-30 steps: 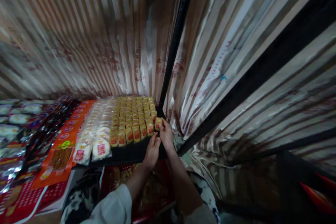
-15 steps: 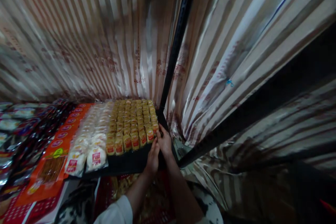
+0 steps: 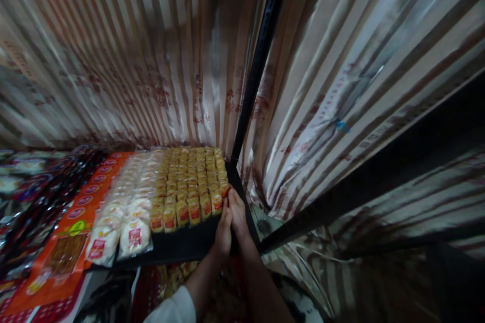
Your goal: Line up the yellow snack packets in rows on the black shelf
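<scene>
At the front right corner of a block of small yellow snack packets (image 3: 189,181), my two hands meet side by side. My right hand (image 3: 238,214) has its fingers closed on the outer side of a snack packet (image 3: 225,191), of which only an orange-yellow bit shows. Against the same packet, from the front, my left hand (image 3: 224,229) presses with its fingers together; its fingertips are partly hidden. The yellow packets stand in tight straight rows, red labels facing front. They rest on a black shelf (image 3: 185,245).
Left of the yellow packets lie rows of white round packaged cakes (image 3: 134,234), then orange bags (image 3: 70,247) and dark packets (image 3: 56,202). A black post (image 3: 253,81) rises at the shelf's back right corner. Striped sheeting (image 3: 182,60) hangs behind. Below are red crates (image 3: 147,282).
My hands stay together at the corner packet, with the left hand's fingers now closer against the right hand. The view has shifted slightly, so the shelf sits a little lower.
</scene>
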The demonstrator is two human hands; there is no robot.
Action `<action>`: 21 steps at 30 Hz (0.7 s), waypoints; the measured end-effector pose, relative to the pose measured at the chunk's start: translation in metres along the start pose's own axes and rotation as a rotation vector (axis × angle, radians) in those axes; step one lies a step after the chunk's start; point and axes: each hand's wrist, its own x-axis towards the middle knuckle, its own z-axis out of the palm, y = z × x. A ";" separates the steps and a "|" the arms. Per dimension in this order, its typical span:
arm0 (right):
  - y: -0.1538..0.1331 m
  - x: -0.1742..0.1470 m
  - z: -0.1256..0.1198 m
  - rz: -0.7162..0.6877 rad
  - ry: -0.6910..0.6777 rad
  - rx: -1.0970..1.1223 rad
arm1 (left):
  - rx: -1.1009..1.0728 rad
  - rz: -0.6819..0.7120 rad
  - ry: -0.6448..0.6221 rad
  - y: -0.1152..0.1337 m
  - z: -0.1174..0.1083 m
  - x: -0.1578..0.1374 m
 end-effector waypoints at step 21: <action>0.014 0.044 0.006 0.080 0.102 0.130 | -0.042 -0.015 0.030 -0.002 0.007 0.002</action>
